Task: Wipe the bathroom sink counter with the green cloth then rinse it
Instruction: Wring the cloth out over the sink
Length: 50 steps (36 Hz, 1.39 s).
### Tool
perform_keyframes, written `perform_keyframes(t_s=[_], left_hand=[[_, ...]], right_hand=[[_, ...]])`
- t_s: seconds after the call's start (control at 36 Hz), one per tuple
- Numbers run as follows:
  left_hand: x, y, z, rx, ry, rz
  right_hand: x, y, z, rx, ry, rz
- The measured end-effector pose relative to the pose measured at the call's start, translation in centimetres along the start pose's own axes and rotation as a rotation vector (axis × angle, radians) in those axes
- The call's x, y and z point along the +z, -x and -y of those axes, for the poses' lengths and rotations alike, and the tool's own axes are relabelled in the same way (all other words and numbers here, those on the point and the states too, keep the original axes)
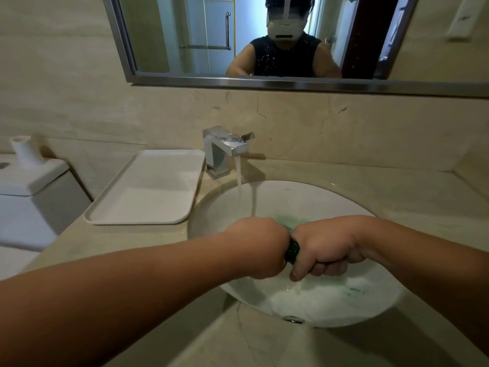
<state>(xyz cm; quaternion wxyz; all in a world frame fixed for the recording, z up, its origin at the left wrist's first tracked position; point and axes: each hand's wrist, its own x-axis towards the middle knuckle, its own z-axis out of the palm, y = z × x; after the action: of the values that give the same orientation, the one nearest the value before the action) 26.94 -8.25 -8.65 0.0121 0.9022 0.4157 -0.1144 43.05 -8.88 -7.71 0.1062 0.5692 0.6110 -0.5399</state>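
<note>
Over the white oval sink [375, 308], my left hand [258, 246] and my right hand [321, 251] are both clenched on the green cloth [292, 250], fist against fist. Only a dark green strip of the cloth shows between them, plus a blurred green edge behind the knuckles. Water drips from under my right hand into the basin. The square chrome faucet [225, 149] at the back is running, and its stream falls just behind my left hand. The beige stone counter [423, 197] surrounds the sink.
A white rectangular tray [148, 189] lies on the counter left of the faucet. Further left stands a white toilet tank [29, 186] with a paper roll [23, 152] on it. A steel-framed mirror [264, 84] hangs on the wall above.
</note>
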Motion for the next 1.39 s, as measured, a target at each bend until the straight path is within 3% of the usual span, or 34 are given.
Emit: perform_keyframes(t_s=[0.08, 0.25, 0.42, 0.5, 0.61, 0.78, 1.03, 1.25, 1.39], left_hand=[[0.9, -0.4, 0.7, -0.014, -0.012, -0.06], [1.9, -2.7, 7.5, -0.225, 0.288, -0.049], [1.3, -3.5, 11.5, -0.341, 0.691, -0.047], [1.5, -4.0, 12.8, -0.369, 0.796, -0.122], [1.8, -4.8, 13.7, -0.4, 0.895, -0.186], [1.4, -5.0, 15.8, -0.328, 1.041, -0.268], [1.5, -5.7, 17.4, -0.201, 1.225, -0.266], [1.2, -6.0, 17.7, -0.184, 1.419, -0.348], [0.6, -6.1, 17.5, -0.214, 1.392, -0.351]], right_hand=[[0.1, -1.2, -0.1, -0.001, 0.035, -0.083], [-0.4, -6.4, 3.4, -0.153, 0.437, -0.527], [-1.9, -8.5, 3.9, -0.146, 0.467, -0.627], [-2.5, -9.6, 4.6, -0.155, 0.381, -0.665], [-3.4, -11.0, 4.9, -0.238, 0.085, -0.69], [-4.5, -11.9, 4.5, -0.327, -0.179, -0.781], [-5.7, -12.3, 5.2, -0.388, -0.361, -0.808], [-6.2, -11.8, 5.6, -0.447, -0.459, -0.781], [-6.6, -11.6, 5.5, -0.504, -0.475, -0.871]])
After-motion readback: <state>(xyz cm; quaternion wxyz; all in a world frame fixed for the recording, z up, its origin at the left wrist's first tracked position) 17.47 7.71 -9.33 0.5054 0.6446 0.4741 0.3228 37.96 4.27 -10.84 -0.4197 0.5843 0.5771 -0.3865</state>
